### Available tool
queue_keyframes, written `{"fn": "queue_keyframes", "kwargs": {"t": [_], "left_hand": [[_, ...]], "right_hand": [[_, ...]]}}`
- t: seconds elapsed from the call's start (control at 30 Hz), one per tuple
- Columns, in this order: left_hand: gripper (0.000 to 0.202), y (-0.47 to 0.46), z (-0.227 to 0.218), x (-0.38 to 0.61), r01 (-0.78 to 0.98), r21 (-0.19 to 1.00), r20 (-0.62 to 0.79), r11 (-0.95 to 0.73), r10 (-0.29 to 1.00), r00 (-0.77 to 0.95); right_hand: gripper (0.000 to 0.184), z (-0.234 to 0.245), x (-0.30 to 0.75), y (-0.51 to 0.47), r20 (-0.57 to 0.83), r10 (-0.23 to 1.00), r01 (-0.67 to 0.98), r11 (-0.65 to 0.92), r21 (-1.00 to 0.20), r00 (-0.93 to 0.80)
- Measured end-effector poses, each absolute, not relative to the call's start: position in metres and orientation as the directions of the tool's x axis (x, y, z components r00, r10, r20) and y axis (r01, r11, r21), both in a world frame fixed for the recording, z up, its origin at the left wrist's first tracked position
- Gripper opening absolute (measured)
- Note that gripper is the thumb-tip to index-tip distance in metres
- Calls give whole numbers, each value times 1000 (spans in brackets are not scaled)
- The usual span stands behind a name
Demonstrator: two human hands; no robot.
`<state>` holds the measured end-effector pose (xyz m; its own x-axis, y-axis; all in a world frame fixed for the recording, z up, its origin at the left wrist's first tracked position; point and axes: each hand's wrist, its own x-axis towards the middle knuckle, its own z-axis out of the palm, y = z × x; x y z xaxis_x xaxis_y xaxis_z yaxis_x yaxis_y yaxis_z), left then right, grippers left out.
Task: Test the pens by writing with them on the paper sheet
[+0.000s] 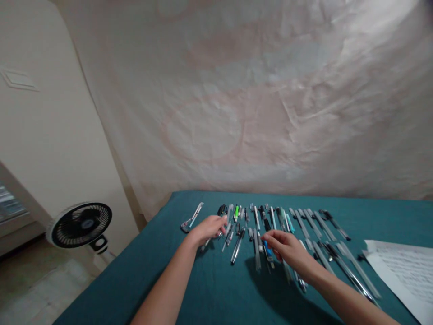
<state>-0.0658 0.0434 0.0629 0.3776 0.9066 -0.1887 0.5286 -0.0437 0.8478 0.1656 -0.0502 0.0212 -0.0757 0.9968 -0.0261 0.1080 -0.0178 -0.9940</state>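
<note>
My left hand (pixel 210 227) hovers low over the left end of the rows of pens, its fingers loosely bent and slightly apart. Close below it lies a pen (pixel 205 245), partly hidden by the hand. My right hand (pixel 287 249) is over the middle of the front row, with thumb and forefinger brought together. Whatever is between those fingertips is too small or blurred to make out. Just beneath them are a blue-marked pen (pixel 268 253) and a clear pen (pixel 257 253). A silver-and-clear pen (pixel 238 246) lies between the two hands.
Green highlighters (pixel 236 213) and a teal pen (pixel 290 223) lie in the back row. Clear pen cases (pixel 313 223) lie to the right. Scissors-like items (pixel 192 217) are at far left. Written paper (pixel 406 271) covers the right edge. A fan (pixel 81 224) stands beside the green-covered table (pixel 142 266).
</note>
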Motion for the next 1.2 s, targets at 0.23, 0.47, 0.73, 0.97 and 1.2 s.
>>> {"fn": "queue_keyframes", "kwargs": {"t": [0.23,0.47,0.73,0.97,1.2], "left_hand": [[32,1,62,-5,-179,967,-49,184,818,573],[19,-19,49,18,-525,782,16,336,832,555],[27,-9,49,11,-484,834,18,266,863,505],[21,-4,42,12,-481,865,93,143,896,434],[25,1,40,9,-500,840,-3,212,922,387]], "right_hand": [[38,29,154,-59,-36,974,96,-14,-995,-225],[41,27,140,-70,-26,938,116,15,-993,-346],[32,24,147,-65,46,942,110,88,-990,-333],[32,20,153,-60,19,948,191,84,-978,-319],[35,17,153,-57,89,982,149,114,-982,-165]]}}
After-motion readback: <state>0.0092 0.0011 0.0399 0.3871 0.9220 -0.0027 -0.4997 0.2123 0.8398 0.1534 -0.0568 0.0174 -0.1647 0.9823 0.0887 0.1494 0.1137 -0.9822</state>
